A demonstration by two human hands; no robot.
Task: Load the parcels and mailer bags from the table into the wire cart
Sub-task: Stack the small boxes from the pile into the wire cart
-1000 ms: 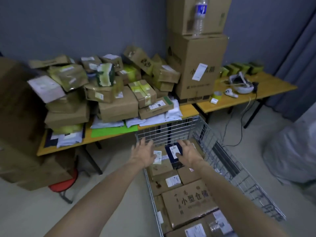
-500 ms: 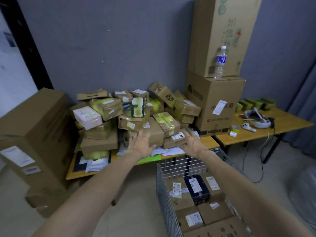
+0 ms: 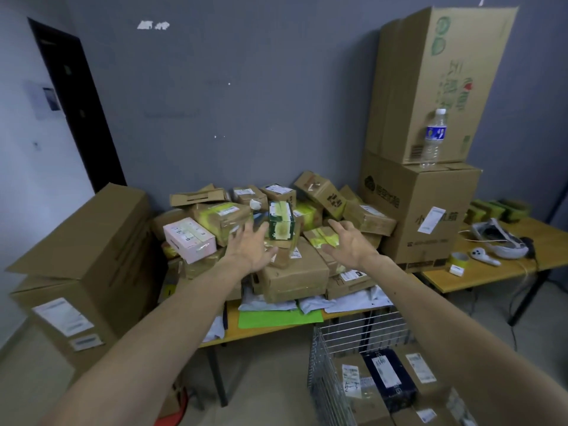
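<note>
A heap of brown cardboard parcels covers the wooden table (image 3: 276, 329), with white mailer bags (image 3: 353, 302) and a green sheet (image 3: 276, 318) under them. My left hand (image 3: 250, 247) and my right hand (image 3: 349, 242) are both open and empty, fingers spread, stretched out over the heap. Between them stands a small green-and-white box (image 3: 281, 224) on top of a tan parcel (image 3: 292, 275). A pink box (image 3: 189, 239) lies to the left. The wire cart (image 3: 325, 379) sits at the lower right, holding several parcels, one of them dark blue (image 3: 388, 379).
Two big cartons (image 3: 424, 210) are stacked at the table's right end, with a water bottle (image 3: 432, 138) on the lower one. Large cartons (image 3: 83, 272) stand on the floor at the left. A second table (image 3: 498, 272) on the right carries a headset, a controller and tape.
Both hands have risen from inside the cart, where they left the dark blue parcel, up over the heap on the table. The view has tilted upward with them.
</note>
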